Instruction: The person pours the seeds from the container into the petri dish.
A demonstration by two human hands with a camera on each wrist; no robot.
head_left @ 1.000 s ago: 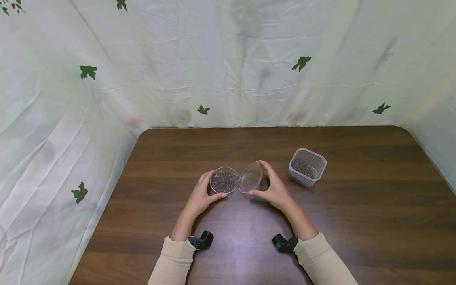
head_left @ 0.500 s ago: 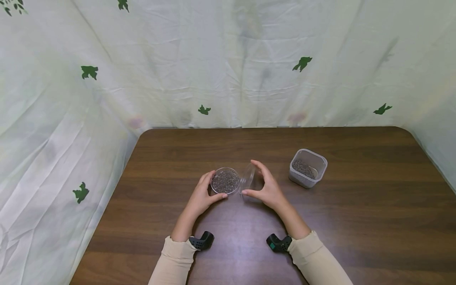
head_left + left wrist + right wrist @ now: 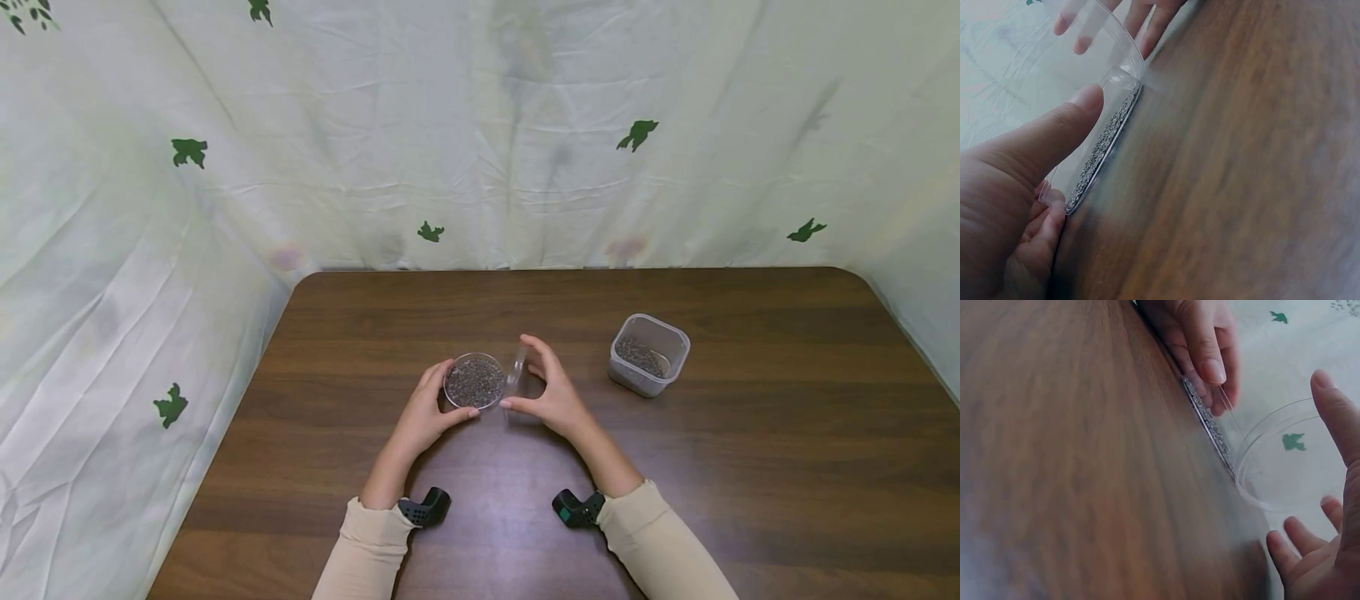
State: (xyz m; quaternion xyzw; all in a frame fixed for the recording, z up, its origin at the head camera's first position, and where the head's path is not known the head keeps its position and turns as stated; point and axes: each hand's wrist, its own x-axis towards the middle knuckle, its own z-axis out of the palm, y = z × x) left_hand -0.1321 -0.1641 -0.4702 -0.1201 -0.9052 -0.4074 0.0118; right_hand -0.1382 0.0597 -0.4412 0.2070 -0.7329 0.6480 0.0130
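Observation:
A clear round petri dish [image 3: 475,381] lies on the table, filled with small dark grains. My left hand [image 3: 423,417] holds it around its left side, thumb at the near rim and fingers at the far rim. Just right of the dish, a clear petri dish lid [image 3: 516,372] stands nearly on edge. My right hand [image 3: 561,400] holds this lid between the thumb below and fingers above. In the right wrist view, the lid [image 3: 1291,465] leans up beside the dish [image 3: 1210,425]. In the left wrist view, the layer of grains [image 3: 1107,147] shows through the dish wall.
A translucent square plastic tub [image 3: 649,354] with some of the same dark grains stands to the right of the right hand. The brown wooden table [image 3: 787,433] reaches back to a pale cloth [image 3: 525,167] with green leaf shapes.
My right hand has moved left toward the dish, and the lid has turned from facing the head camera to nearly edge-on. My left hand and the dish stay in place.

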